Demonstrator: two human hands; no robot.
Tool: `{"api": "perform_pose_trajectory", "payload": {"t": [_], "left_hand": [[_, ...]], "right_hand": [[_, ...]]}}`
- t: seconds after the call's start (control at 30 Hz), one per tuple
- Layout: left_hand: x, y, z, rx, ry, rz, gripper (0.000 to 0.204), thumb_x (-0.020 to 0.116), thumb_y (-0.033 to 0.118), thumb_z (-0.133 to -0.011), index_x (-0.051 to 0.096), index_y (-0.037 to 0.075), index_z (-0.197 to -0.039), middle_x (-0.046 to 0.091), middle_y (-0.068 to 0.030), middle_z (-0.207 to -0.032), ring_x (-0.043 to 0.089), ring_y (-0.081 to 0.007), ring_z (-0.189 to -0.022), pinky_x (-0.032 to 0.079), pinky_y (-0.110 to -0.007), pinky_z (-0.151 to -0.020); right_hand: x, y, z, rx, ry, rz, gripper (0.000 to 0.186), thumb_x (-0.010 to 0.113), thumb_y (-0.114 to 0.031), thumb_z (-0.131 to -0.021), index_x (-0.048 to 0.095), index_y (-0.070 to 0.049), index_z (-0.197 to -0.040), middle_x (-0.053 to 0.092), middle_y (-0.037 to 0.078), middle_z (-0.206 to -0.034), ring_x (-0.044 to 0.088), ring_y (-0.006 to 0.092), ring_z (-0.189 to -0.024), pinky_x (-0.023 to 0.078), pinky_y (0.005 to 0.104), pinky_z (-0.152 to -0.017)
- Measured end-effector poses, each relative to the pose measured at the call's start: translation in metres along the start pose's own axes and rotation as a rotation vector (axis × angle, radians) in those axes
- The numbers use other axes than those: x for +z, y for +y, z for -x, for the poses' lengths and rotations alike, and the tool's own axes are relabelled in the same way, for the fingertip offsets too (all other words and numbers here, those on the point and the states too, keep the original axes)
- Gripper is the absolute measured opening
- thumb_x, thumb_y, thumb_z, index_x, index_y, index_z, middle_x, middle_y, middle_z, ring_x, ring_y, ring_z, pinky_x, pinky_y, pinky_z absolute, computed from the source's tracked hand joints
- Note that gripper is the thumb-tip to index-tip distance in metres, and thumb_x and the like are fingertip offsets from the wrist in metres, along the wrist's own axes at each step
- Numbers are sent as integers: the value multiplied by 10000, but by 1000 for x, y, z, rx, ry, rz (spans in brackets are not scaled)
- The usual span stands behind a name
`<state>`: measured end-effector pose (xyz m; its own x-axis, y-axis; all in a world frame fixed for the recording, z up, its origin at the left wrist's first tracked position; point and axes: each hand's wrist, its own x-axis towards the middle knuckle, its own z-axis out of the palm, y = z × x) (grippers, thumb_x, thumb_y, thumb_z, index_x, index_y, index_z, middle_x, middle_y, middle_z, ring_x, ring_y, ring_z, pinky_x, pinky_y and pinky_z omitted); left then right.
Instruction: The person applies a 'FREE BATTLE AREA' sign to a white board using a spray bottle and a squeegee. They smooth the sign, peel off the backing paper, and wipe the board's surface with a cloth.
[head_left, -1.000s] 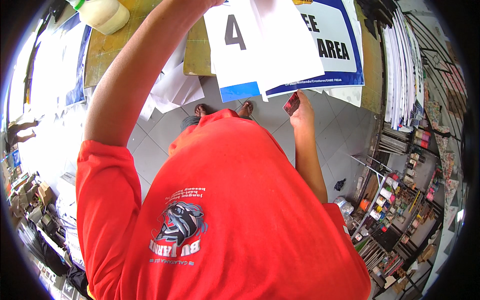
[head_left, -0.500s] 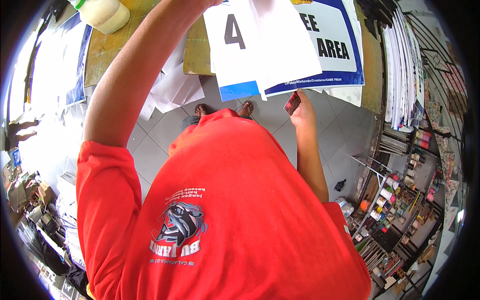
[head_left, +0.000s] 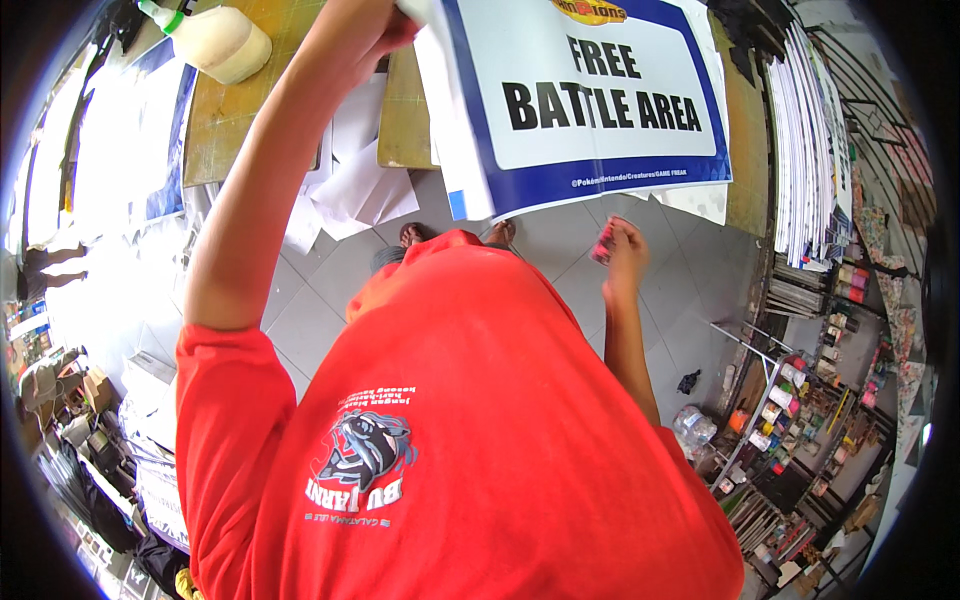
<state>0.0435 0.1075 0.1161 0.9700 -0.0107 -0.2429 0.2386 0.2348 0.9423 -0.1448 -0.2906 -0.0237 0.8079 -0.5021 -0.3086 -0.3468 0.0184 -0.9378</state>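
Observation:
A printed poster (head_left: 600,150) with a blue border, white panel and black lettering lies across the table's near edge, its lower margin overhanging. Its left side curls up in a pale, blurred fold beside my left hand (head_left: 375,40). The fingers of that hand are closed at the sheet's upper left, partly cut off by the top of the view. My right hand (head_left: 626,252) is just off the poster's lower edge, above the floor. Between its fingers is a small flat red-and-dark piece (head_left: 602,243), blurred, like a card or scraper. Under the poster, more white sheet (head_left: 690,203) sticks out.
A white spray bottle (head_left: 225,45) with a green collar lies at the upper left of the yellowish table (head_left: 405,120). Loose white papers (head_left: 360,195) hang below it. Upright boards (head_left: 805,150) stand right, above a rack of paint cans (head_left: 780,400). My feet are under the table edge.
The white sheet that covered the poster's left part has swung left, baring the lettering. My left hand has come down into view; my right hand has drawn slightly away from the poster's edge.

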Motion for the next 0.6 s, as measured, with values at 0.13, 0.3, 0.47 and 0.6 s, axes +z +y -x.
{"api": "perform_pose_trajectory", "payload": {"t": [0.13, 0.3, 0.47, 0.6], "left_hand": [[-34, -21, 39, -1, 171, -144, 338, 550, 298, -949, 605, -18, -1055, 654, -59, -873, 617, -110, -689, 514, -243, -612], [-89, -60, 46, -142, 279, -308, 309, 563, 313, -941, 623, 19, -1018, 627, -17, -800, 562, -82, -620, 462, -226, -537], [-104, -87, 45, -121, 374, -472, 298, 572, 300, -937, 619, 27, -829, 506, 18, -604, 436, -72, -485, 372, -266, -431], [-119, -106, 42, -15, 431, -615, 316, 579, 274, -933, 586, 12, -754, 435, 15, -582, 382, -68, -534, 335, -271, -489]], "right_hand": [[-23, -30, -9, -420, 43, 314, 155, 534, 4, -908, 613, 7, -1042, 649, 94, -1031, 617, 138, -869, 517, 264, -751], [-2, -86, -63, -332, -75, 47, 447, 557, -18, -921, 388, -48, -1333, 629, 128, -1124, 589, 145, -983, 494, 283, -823], [36, -83, -155, -435, -277, 81, 412, 536, 5, -921, 437, -21, -1320, 642, 111, -1051, 614, 109, -836, 505, 240, -728], [54, -64, -186, -346, -166, 140, 388, 521, -7, -919, 461, -12, -1302, 646, 115, -1051, 635, 122, -845, 528, 256, -695]]}}
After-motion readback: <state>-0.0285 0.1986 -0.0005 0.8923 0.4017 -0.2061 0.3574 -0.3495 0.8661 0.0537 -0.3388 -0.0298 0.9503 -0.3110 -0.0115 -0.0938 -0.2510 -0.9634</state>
